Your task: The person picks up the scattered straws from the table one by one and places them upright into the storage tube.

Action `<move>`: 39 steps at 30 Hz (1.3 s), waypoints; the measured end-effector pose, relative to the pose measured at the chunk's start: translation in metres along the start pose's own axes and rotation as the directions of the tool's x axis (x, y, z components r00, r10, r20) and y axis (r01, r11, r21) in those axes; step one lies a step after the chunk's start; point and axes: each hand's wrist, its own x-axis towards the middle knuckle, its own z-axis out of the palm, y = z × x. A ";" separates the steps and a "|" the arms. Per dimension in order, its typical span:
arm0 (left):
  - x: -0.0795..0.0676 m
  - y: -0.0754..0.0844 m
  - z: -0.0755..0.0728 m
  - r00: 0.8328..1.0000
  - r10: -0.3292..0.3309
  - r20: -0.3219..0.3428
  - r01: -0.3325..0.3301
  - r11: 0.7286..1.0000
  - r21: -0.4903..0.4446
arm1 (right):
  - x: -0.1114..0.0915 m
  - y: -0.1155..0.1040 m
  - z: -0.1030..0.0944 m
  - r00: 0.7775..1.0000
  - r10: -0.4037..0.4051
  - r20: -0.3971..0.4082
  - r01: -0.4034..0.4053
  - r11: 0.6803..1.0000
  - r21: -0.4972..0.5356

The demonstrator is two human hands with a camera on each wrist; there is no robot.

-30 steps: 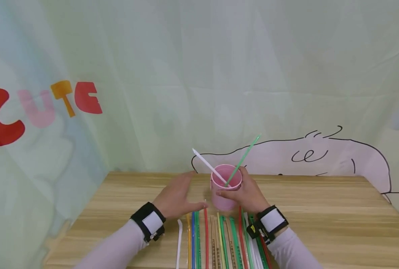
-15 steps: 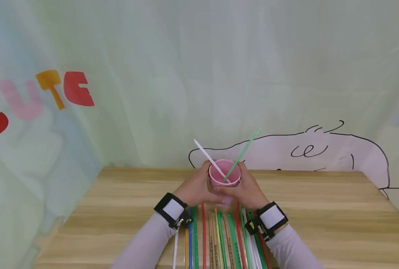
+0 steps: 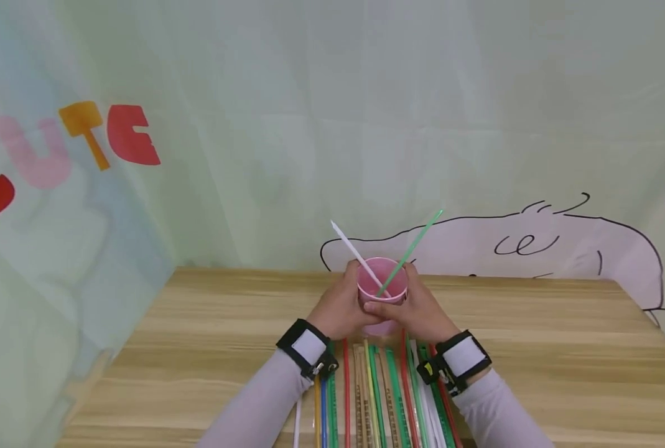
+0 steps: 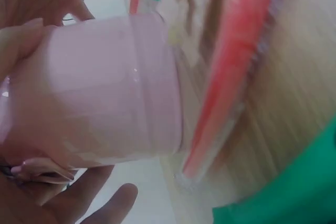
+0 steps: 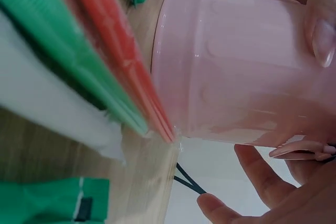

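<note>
A small pink bucket (image 4: 100, 87) stands upright in the middle of the wooden table, with a wire handle lug on its side. My left hand (image 3: 338, 311) holds its left side and my right hand (image 3: 423, 311) its right side, thumbs across the front. Inside lean a white straw (image 3: 356, 250) with a pointed tip and a green straw (image 3: 418, 238), crossing each other. Their lower ends are partly hidden by the rim. In the right wrist view, a wrapped red straw (image 5: 113, 35) lies close by the bucket's base.
A row of straws and slim wrapped sticks in several colours lies between my forearms, among them a brown paper-wrapped one (image 3: 389, 398) and a blue one (image 3: 323, 410). Behind the table (image 3: 556, 348) hangs a printed cloth (image 3: 332, 124) with letters and a cartoon outline.
My left hand has moved right from beside the bucket and taken hold of its left side. The right hand keeps its grip. The head view has shifted slightly.
</note>
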 end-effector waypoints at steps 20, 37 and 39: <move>0.007 0.000 0.000 0.997 -0.064 0.037 0.063 0.998 0.021 | -0.085 -0.006 -0.047 0.947 0.312 -0.079 -0.307 0.801 -0.515; 0.009 0.000 -0.001 0.995 -0.098 0.034 0.097 0.995 0.030 | -0.118 0.018 -0.023 0.885 0.450 -0.120 -0.409 0.628 -0.662; 0.008 0.001 0.000 0.994 -0.103 0.033 0.102 0.994 0.031 | -0.118 0.017 -0.025 0.879 0.460 -0.125 -0.421 0.627 -0.655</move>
